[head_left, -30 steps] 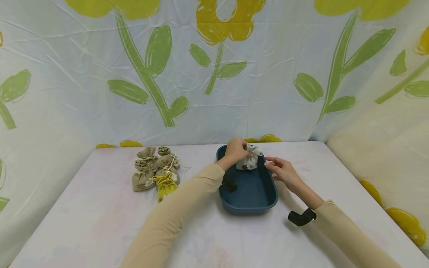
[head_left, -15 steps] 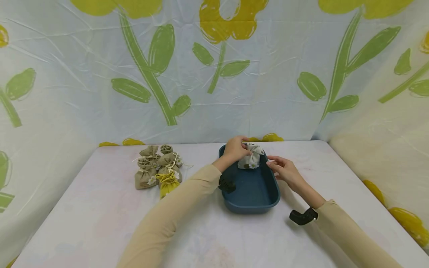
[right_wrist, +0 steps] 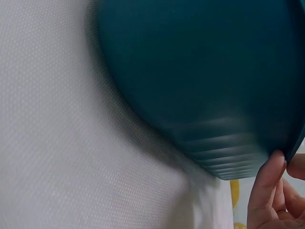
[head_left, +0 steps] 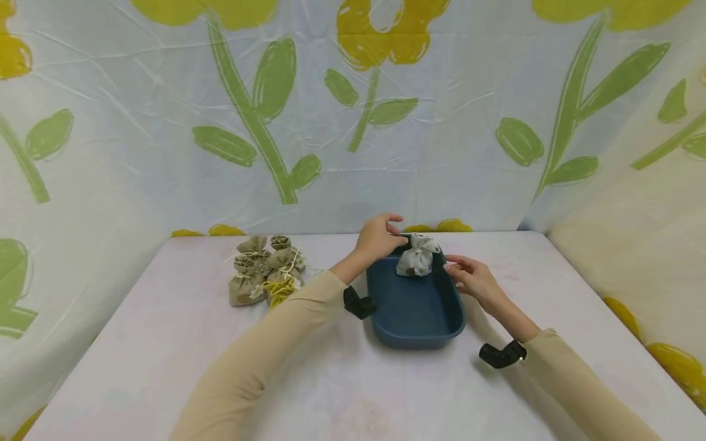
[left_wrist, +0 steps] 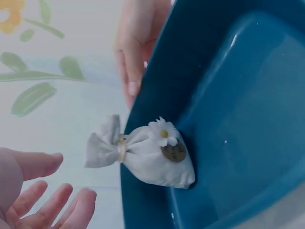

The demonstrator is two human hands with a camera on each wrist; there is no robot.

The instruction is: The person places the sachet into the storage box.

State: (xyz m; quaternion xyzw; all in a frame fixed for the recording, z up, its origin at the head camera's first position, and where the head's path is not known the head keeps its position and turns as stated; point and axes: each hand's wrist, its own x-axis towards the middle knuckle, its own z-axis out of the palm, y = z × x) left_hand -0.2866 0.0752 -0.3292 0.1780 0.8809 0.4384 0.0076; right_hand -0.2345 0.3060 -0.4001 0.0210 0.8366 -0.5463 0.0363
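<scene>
A small white drawstring pouch [head_left: 415,262] with a daisy and a round brown tag stands inside the blue plastic basin [head_left: 419,340], at its far end. Beside it, over the basin's far left rim, is my left hand [head_left: 379,237], its fingers spread and holding nothing. The left wrist view shows a gap between those fingers [left_wrist: 78,210] and the tied neck of the pouch [left_wrist: 159,160]. My right hand [head_left: 475,283] pinches the basin's right rim; in the right wrist view the thumb [right_wrist: 268,181] presses just under the lip.
Several tan drawstring pouches [head_left: 246,288] with daisies cluster on the table [head_left: 165,343] at the left. A yellow pouch [head_left: 282,290] in front of them is partly hidden by my left sleeve [head_left: 265,361]. A flower-printed curtain [head_left: 430,171] hangs behind the table.
My left hand has let go of the white pouch and moved a little left and away from it. The pouch stays in the basin. My right hand keeps its place at the rim.
</scene>
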